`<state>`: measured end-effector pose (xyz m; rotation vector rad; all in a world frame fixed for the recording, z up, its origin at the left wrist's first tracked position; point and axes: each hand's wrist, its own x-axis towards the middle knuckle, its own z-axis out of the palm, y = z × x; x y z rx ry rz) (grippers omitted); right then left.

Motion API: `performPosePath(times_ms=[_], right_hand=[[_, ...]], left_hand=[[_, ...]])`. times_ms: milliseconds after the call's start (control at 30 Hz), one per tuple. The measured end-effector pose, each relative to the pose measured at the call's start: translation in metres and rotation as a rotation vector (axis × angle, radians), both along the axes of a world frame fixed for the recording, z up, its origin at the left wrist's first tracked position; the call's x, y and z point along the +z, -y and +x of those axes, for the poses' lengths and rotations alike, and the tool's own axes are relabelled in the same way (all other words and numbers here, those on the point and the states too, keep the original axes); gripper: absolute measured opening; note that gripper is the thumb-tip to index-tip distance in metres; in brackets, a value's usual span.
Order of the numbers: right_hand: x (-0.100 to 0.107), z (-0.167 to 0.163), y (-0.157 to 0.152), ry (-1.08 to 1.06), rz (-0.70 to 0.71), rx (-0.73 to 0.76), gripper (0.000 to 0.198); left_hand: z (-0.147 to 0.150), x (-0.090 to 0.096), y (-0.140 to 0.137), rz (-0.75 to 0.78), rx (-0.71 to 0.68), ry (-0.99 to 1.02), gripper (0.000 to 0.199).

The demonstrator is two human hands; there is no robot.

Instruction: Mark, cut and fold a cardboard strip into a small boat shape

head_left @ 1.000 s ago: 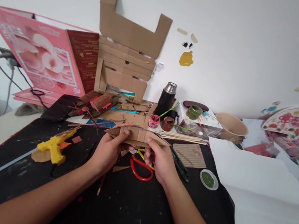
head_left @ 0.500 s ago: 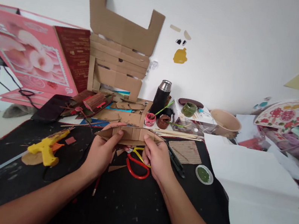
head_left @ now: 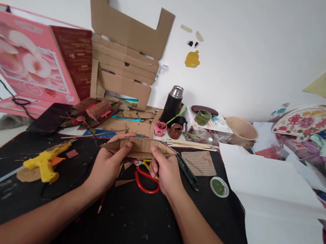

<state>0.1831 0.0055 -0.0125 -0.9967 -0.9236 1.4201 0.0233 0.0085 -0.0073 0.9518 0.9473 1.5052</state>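
Between my two hands is a folded piece of brown cardboard (head_left: pixel 141 146), creased into a shallow boat-like shape and held just above the black mat. My left hand (head_left: pixel 107 165) grips its left part, thumb on the inner face and fingers behind. On the right part, my right hand (head_left: pixel 168 172) pinches it with the thumb on top and the other fingers curled beneath. Below the cardboard lie scissors (head_left: pixel 146 184) with red and yellow handles, partly covered by my right hand. A dark green utility knife (head_left: pixel 188 173) rests right of that hand.
A yellow hot glue gun (head_left: pixel 46 163) with a long glue stick lies at left. Paint jars (head_left: pixel 175 131) and a black thermos (head_left: pixel 172 105) stand at the back. To the right are a lid of green paint (head_left: pixel 219 187) and white paper (head_left: pixel 276 207). Flattened cardboard (head_left: pixel 126 57) leans on the wall.
The whole view has shifted slightly, so things appear a little further left. Both hands keep the same hold on the cardboard.
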Motion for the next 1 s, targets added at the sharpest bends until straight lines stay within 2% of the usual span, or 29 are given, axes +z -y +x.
performPosePath(times_ms=[233, 500, 667, 833, 1000], right_hand=[[0.003, 0.002, 0.001, 0.069, -0.009, 0.025, 0.070], [0.001, 0.002, -0.001, 0.054, -0.044, 0.043, 0.064], [0.002, 0.005, -0.004, 0.011, -0.082, 0.012, 0.050], [0.005, 0.009, -0.006, 0.046, -0.023, -0.047, 0.047], [0.004, 0.014, -0.007, 0.173, 0.031, 0.001, 0.049]], left_hand=[[-0.003, -0.003, -0.004, -0.013, -0.014, -0.003, 0.051], [-0.006, -0.007, -0.007, -0.020, -0.003, 0.007, 0.048], [-0.008, -0.010, -0.010, -0.006, 0.024, -0.002, 0.048], [-0.012, -0.012, -0.014, -0.012, 0.038, -0.008, 0.046], [-0.013, -0.011, -0.016, -0.030, 0.065, -0.009, 0.045]])
